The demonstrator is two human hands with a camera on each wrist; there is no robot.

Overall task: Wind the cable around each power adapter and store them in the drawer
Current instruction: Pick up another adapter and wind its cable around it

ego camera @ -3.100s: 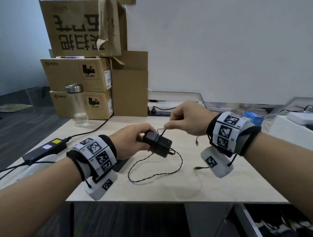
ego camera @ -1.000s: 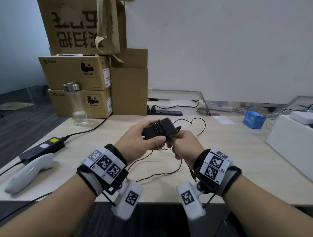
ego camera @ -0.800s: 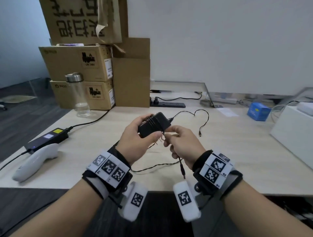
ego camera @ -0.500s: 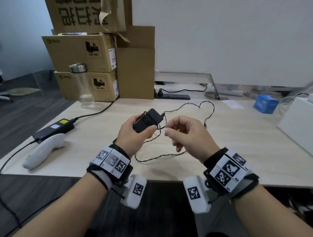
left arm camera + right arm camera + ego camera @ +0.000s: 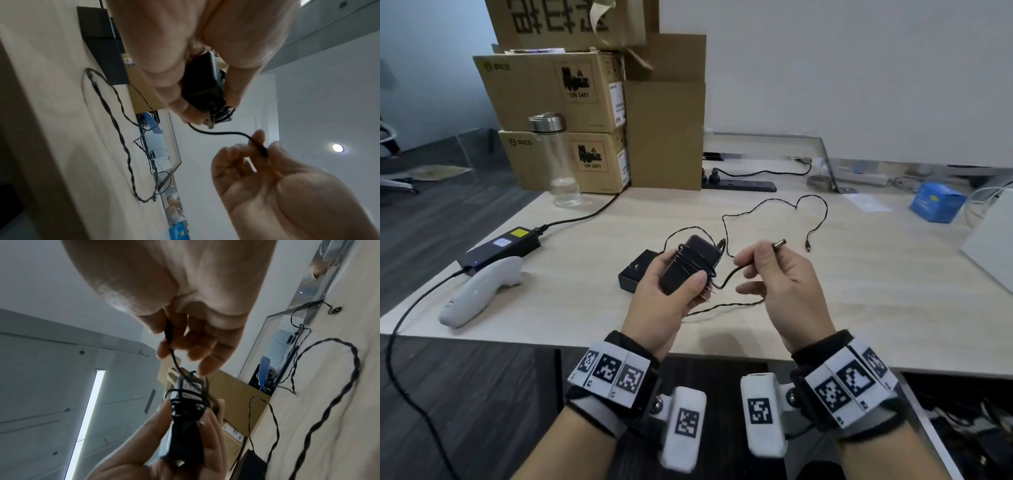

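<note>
- Both hands are held up above the bench (image 5: pixel 859 308), close together but not touching
- A black power adapter (image 5: pixel 690 265) is gripped by the left hand (image 5: pixel 664 301); the fingers and thumb are curled round its body; its two metal prongs (image 5: pixel 708 297) can be seen sticking out by the thumb
- Several turns of thin black cable (image 5: pixel 726 279) are wound round the adapter; a short free piece is stretched from the adapter across to the right hand (image 5: pixel 780 287)
- The end of that cable is pinched by the right hand between thumb and fingers; the small metal plug tip (image 5: pixel 779 244) is seen poking out past the fingers; the other fingers are loosely bent
- A second black adapter (image 5: pixel 635 275) is laid flat on the bench, just behind the left hand; its own thin twisted cable (image 5: pixel 811 205) is spread out in loops over the bench; its plug end is left lying near the right hand
- On the left part of the bench a white controller (image 5: pixel 479 294) is laid beside a long black power brick (image 5: pixel 500 248)
- Farther back a clear bottle (image 5: pixel 558 161) is stood in front of stacked cardboard boxes (image 5: pixel 558 96); a black power strip (image 5: pixel 739 185) is laid by the wall; a blue box (image 5: pixel 936 204) is set at the far right
</note>
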